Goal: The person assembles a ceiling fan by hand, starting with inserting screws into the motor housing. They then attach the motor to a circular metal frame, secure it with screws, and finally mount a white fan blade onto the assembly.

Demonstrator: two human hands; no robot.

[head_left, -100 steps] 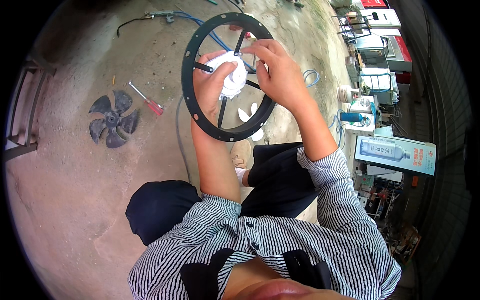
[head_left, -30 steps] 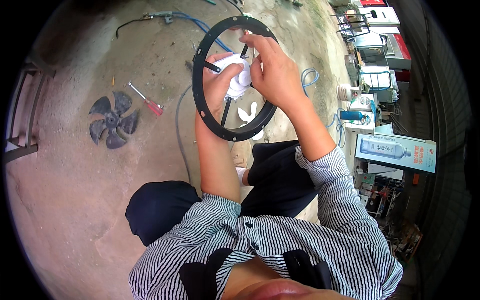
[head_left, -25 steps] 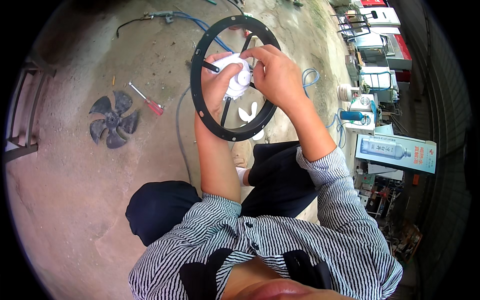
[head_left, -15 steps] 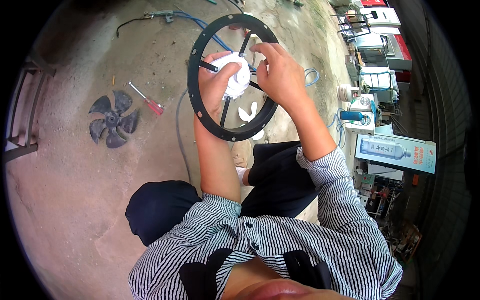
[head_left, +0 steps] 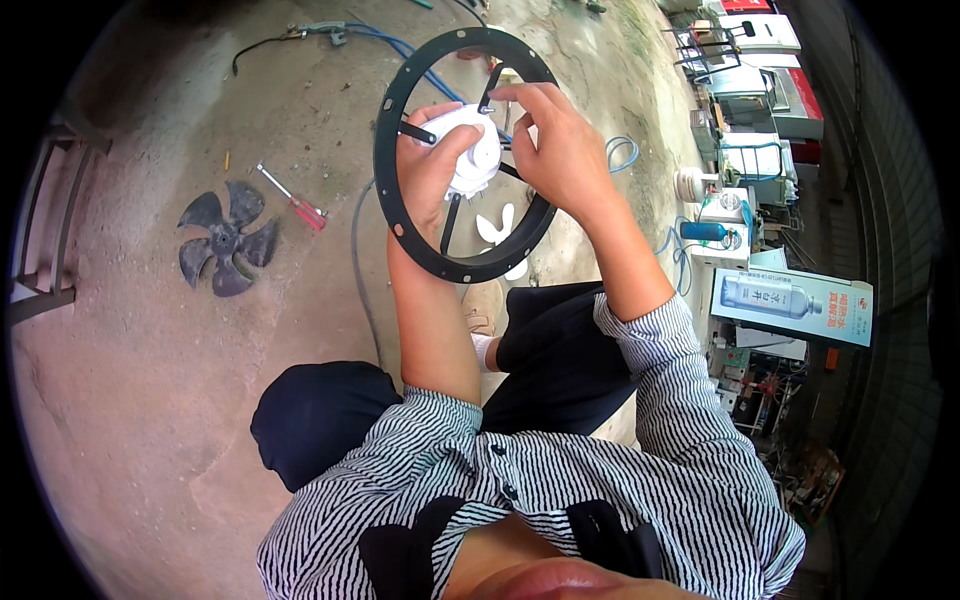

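A black ring-shaped fan frame point(head_left: 388, 180) with inner support arms hangs in front of me, tilted. At its centre is a white fan motor point(head_left: 484, 152), with my left hand point(head_left: 428, 170) wrapped round it from the left, thumb across its front. My right hand point(head_left: 565, 145) reaches over the frame's right side. Its index finger stretches to a small metal bolt point(head_left: 487, 109) where the upper support arm meets the motor. The thumb is apart from that finger, and nothing visible lies between them. My other right fingers are partly hidden.
A black fan blade point(head_left: 227, 240) and a red-handled screwdriver point(head_left: 305, 211) lie on the concrete floor to the left. Below the frame lies a white fan blade point(head_left: 492, 232). A blue hose point(head_left: 385, 38) runs behind. Boxes, a blue cylinder point(head_left: 702, 232) and a bottle-printed carton point(head_left: 790, 305) line the right.
My right index finger has shifted slightly left, onto the bolt's end by the upper support arm. The left hand, motor and frame have stayed put.
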